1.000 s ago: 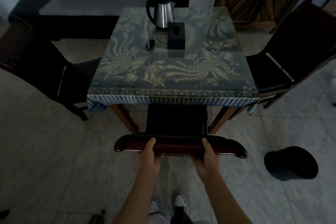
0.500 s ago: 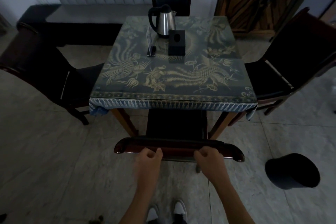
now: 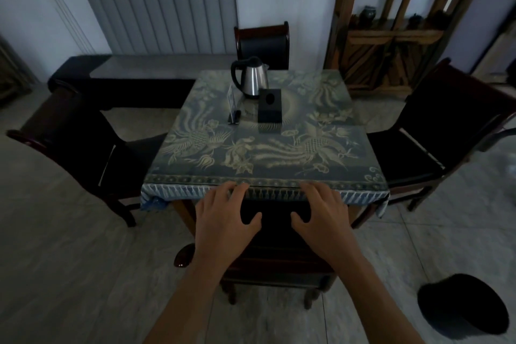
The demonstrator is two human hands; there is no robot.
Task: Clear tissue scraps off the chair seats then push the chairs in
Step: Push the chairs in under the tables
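A: Your left hand [image 3: 223, 220] and right hand [image 3: 324, 220] were both off the near chair [image 3: 275, 262] by then. The grip was released, fingers spread and loose, nothing held, where a second earlier they had clasped its top rail.

B: Where did that leave my hands?

A: Hovering above the chair back, fingertips towards the fringed edge of the worktop [image 3: 265, 148]. I couldn't tell whether they touched the cloth. Under your forearms the near chair sat with its seat tucked beneath the worktop, only the backrest and rear legs showing.

B: So that chair was done?

A: I'd judge so; letting go reads as the push finished. The seat itself was hidden, so I couldn't check it for scraps.

B: And the rest?

A: The left chair [image 3: 83, 148] and right chair [image 3: 435, 134] stood angled out, seats mostly clear of the worktop. Too dark to tell whether tissue lay on them. The far chair [image 3: 262, 45] showed only its back behind the kettle [image 3: 251, 78] and black tissue box [image 3: 269, 106]. The dark waste bin [image 3: 463, 304] stood on the floor at your right. Those two side chairs were probably next.
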